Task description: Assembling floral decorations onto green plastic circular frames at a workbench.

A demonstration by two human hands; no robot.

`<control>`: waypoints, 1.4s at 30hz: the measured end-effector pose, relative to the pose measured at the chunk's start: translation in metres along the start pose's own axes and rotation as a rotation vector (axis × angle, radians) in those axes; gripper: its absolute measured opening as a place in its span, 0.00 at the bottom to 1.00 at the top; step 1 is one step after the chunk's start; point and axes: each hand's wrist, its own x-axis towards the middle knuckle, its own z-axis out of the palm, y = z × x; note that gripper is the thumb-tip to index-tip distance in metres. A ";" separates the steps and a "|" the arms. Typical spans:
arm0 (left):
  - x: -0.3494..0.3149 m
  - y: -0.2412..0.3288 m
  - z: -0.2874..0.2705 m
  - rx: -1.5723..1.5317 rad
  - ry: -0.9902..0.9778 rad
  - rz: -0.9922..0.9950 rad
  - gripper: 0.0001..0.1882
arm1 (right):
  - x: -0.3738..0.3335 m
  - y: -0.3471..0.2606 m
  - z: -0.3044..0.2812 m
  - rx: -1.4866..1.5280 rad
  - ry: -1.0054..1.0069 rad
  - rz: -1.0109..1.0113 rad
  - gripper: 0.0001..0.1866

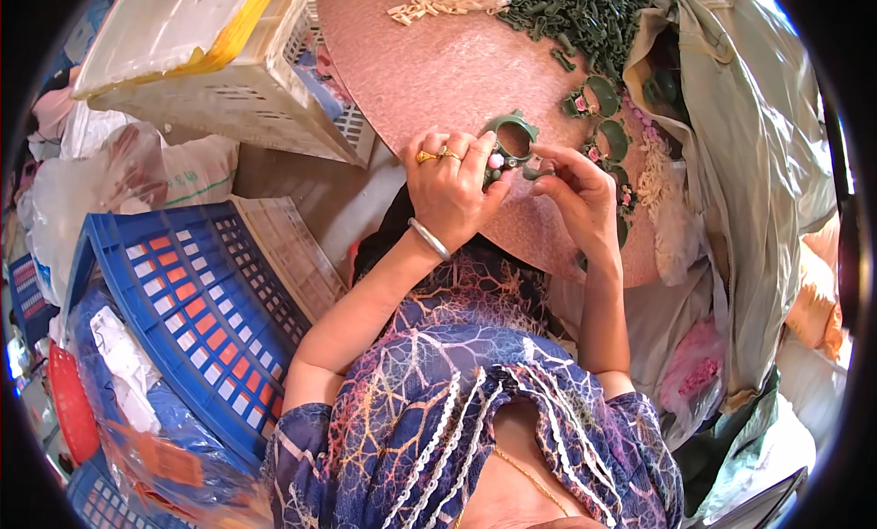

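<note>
The green ring (517,119) is sitting at one o'clock from the view's centre, over the edge of the pink round table (420,81). The left hand (448,186) is grasping it from eight o'clock, thumb and fingers closing near the pale pink ornament (495,161), probably to be steadying it. The right hand (585,200), at four o'clock, is pinching a small dark green piece (534,173) (the fingertips are partly hiding it), apparently keeping it close to the ring. Similar green rings (622,138) are lying at three o'clock, seemingly so they aren't mixing with the green heap (585,17) at one o'clock.
</note>
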 end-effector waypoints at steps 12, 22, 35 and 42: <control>-0.001 0.001 -0.001 -0.019 -0.005 -0.022 0.21 | 0.026 -0.007 -0.011 -0.357 -0.174 -0.054 0.05; 0.001 0.002 -0.001 -0.054 -0.010 -0.024 0.21 | 0.062 -0.052 -0.005 -0.570 -0.347 0.306 0.09; 0.000 0.002 0.007 0.026 0.023 -0.014 0.20 | 0.103 -0.043 -0.038 -0.648 -0.009 0.017 0.15; 0.002 0.001 0.010 0.026 0.038 -0.004 0.22 | 0.166 0.027 -0.051 -1.389 0.118 -0.239 0.16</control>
